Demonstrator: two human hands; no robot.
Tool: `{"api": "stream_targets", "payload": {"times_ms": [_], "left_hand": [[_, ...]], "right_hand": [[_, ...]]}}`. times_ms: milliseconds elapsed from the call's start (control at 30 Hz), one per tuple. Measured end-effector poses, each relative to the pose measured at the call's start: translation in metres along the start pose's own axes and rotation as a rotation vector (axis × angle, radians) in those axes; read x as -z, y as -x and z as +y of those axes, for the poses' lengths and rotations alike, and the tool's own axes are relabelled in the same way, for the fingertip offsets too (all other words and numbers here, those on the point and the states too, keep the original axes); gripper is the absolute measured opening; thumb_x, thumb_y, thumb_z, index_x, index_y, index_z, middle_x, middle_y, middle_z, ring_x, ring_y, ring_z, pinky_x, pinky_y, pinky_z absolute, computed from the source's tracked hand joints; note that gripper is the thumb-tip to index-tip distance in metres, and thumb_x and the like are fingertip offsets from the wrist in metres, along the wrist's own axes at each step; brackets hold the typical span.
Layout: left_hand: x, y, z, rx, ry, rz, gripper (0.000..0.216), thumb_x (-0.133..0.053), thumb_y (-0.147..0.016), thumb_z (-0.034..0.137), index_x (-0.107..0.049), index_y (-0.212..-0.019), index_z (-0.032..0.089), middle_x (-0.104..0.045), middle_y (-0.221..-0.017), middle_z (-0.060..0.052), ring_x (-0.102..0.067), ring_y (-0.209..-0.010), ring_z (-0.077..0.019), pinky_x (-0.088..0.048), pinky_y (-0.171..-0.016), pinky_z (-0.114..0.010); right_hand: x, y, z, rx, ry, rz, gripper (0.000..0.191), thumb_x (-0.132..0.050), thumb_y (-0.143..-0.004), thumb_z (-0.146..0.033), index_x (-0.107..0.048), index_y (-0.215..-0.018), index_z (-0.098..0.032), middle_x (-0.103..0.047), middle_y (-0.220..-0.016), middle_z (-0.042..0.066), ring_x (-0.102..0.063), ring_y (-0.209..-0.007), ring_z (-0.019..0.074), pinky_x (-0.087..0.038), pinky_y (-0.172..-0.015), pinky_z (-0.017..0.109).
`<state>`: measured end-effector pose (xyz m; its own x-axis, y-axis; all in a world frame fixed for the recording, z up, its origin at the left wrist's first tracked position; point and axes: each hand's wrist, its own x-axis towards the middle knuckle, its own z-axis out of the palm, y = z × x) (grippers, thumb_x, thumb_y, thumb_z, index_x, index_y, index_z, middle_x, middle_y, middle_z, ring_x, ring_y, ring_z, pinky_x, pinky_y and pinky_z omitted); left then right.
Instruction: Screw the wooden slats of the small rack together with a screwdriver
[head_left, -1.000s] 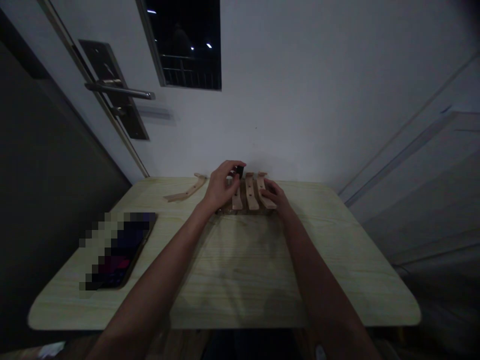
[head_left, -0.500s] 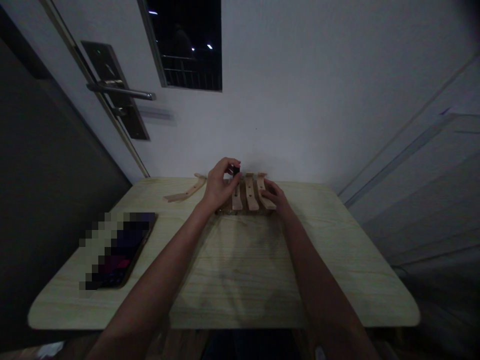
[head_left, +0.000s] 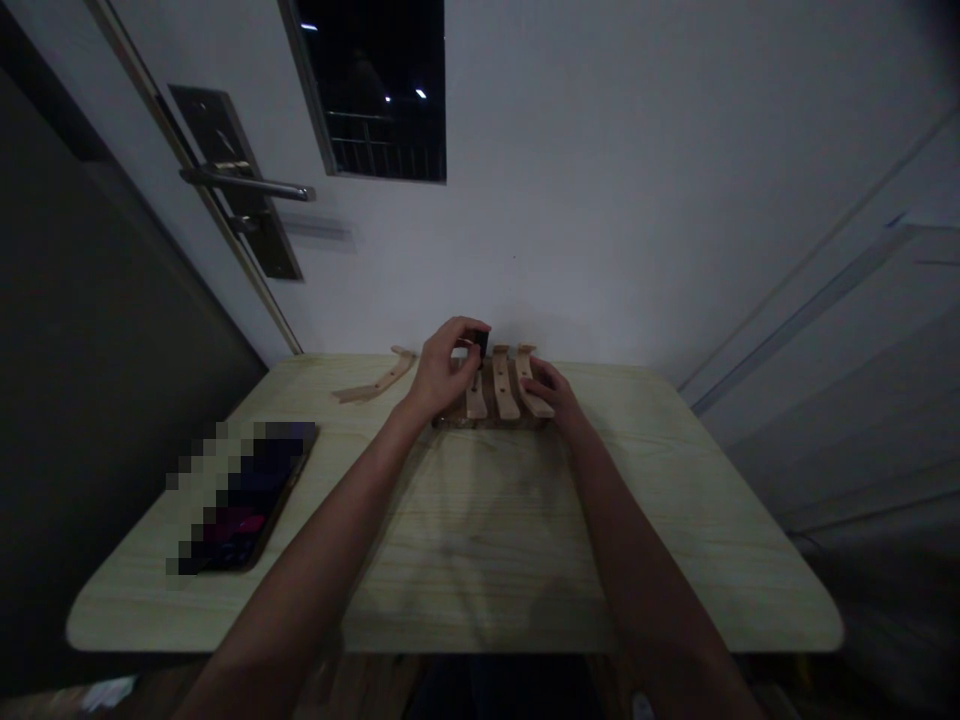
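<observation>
bent strips of pale wood [head_left: 505, 402] with small dark holes, three side by side on a low brown base [head_left: 491, 424] near the far edge of the pale, wood-grained, round-cornered bench [head_left: 480, 520]. between the two hands, all three, with upper ends towards the smooth white door [head_left: 600, 200] and lower ends towards the near side.

at the left strip [head_left: 475, 404], the bare left hand [head_left: 441, 372], over the upper part and hiding some of it. grip of this hand closed, with a small black block-like object [head_left: 482, 342] pinched between thumb and fingers, just above the upper part of that strip; cannot tell whether touching it.

at the right strip [head_left: 525, 368], the bare right hand [head_left: 559, 393], with thumb laid on the wood and fingers bent round the outer side. grip of this one closed on the strip; cannot tell whether also on the base.

well to the left of the base, flat on the bench, a fourth bent strip of the same pale wood [head_left: 386, 379], slanted and apart from the rest. nearer, by the left forearm, a dark flat phone [head_left: 259, 500], partly masked by square blocks. on the door, a silvery lever handle [head_left: 255, 184] and a dark rectangular window [head_left: 375, 80].
</observation>
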<state>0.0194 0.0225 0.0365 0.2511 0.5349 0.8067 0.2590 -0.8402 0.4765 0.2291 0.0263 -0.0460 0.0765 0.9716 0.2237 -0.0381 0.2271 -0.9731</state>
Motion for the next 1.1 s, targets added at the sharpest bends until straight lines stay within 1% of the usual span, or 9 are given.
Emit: {"api": "stream_targets", "payload": {"times_ms": [133,233,300,367,500,600,767,933,1100], "left_hand": [[0.003,-0.006,0.001,-0.030,-0.015,0.017,0.011,-0.059,-0.083,0.018,-0.058,-0.093,0.018,-0.057,-0.091,-0.002,-0.058,-0.083,-0.0125,-0.053,-0.072,-0.026],[0.005,-0.012,-0.003,-0.034,-0.082,0.021,0.017,-0.069,-0.076,0.022,-0.060,-0.089,0.019,-0.053,-0.091,-0.002,-0.053,-0.075,-0.0107,-0.050,-0.065,-0.024],[0.006,-0.014,-0.005,-0.008,-0.111,0.033,0.015,-0.070,-0.075,0.020,-0.060,-0.086,0.018,-0.050,-0.087,-0.001,-0.047,-0.066,-0.0083,-0.047,-0.059,-0.022],[0.006,-0.016,-0.006,0.009,-0.085,0.007,0.012,-0.068,-0.077,0.018,-0.058,-0.083,0.018,-0.049,-0.083,0.000,-0.048,-0.065,-0.0079,-0.047,-0.057,-0.021],[0.010,-0.020,-0.001,0.036,-0.009,-0.074,0.009,-0.064,-0.078,0.016,-0.056,-0.083,0.018,-0.052,-0.083,0.000,-0.052,-0.069,-0.0088,-0.050,-0.059,-0.020],[0.015,-0.022,0.005,0.036,0.031,-0.194,0.008,-0.059,-0.079,0.014,-0.057,-0.086,0.017,-0.056,-0.087,-0.002,-0.057,-0.077,-0.0108,-0.054,-0.066,-0.022],[0.025,-0.025,0.006,0.036,0.043,-0.338,0.028,-0.051,-0.078,0.006,-0.060,-0.101,0.019,-0.063,-0.099,-0.004,-0.062,-0.086,-0.0129,-0.057,-0.074,-0.026],[0.029,-0.025,0.002,0.007,0.012,-0.348,0.031,-0.050,-0.080,0.006,-0.062,-0.105,0.018,-0.063,-0.103,-0.006,-0.062,-0.088,-0.0131,-0.057,-0.076,-0.026],[0.025,-0.023,0.005,0.030,-0.046,-0.277,0.016,-0.061,-0.085,0.023,-0.063,-0.100,0.018,-0.056,-0.099,-0.005,-0.059,-0.079,-0.0099,-0.057,-0.067,-0.020]], "right_hand": [[-0.001,0.001,-0.002,-0.001,0.011,-0.010,0.056,-0.074,-0.057,-0.045,-0.062,-0.108,-0.023,-0.066,-0.118,0.007,-0.059,-0.112,0.0277,-0.044,-0.100,0.046],[-0.001,0.003,-0.004,0.004,-0.007,-0.022,0.059,-0.074,-0.057,-0.046,-0.062,-0.110,-0.021,-0.065,-0.121,0.008,-0.058,-0.113,0.0278,-0.043,-0.101,0.045],[-0.001,0.005,-0.006,0.006,0.001,-0.024,0.060,-0.074,-0.058,-0.046,-0.062,-0.112,-0.022,-0.064,-0.122,0.007,-0.058,-0.114,0.0275,-0.042,-0.102,0.045],[-0.001,0.006,-0.008,0.008,0.007,-0.035,0.059,-0.073,-0.060,-0.045,-0.062,-0.113,-0.022,-0.064,-0.123,0.006,-0.057,-0.114,0.0271,-0.041,-0.103,0.046],[-0.001,0.008,-0.011,0.003,0.001,-0.047,0.057,-0.073,-0.061,-0.044,-0.062,-0.113,-0.023,-0.064,-0.122,0.006,-0.057,-0.114,0.0268,-0.041,-0.102,0.045],[-0.001,0.008,-0.011,-0.003,-0.016,-0.050,0.056,-0.073,-0.061,-0.042,-0.062,-0.112,-0.022,-0.064,-0.121,0.006,-0.058,-0.113,0.0266,-0.041,-0.103,0.045],[0.000,0.008,-0.011,-0.004,0.001,-0.034,0.056,-0.073,-0.061,-0.041,-0.062,-0.112,-0.021,-0.064,-0.122,0.008,-0.057,-0.115,0.0278,-0.041,-0.103,0.046],[0.000,0.007,-0.010,-0.003,-0.026,-0.055,0.055,-0.073,-0.062,-0.039,-0.062,-0.112,-0.022,-0.063,-0.124,0.007,-0.057,-0.115,0.0270,-0.040,-0.103,0.046],[0.000,0.006,-0.008,0.010,-0.062,-0.061,0.052,-0.074,-0.061,-0.037,-0.062,-0.109,-0.022,-0.064,-0.121,0.007,-0.059,-0.112,0.0262,-0.041,-0.103,0.044]]}}
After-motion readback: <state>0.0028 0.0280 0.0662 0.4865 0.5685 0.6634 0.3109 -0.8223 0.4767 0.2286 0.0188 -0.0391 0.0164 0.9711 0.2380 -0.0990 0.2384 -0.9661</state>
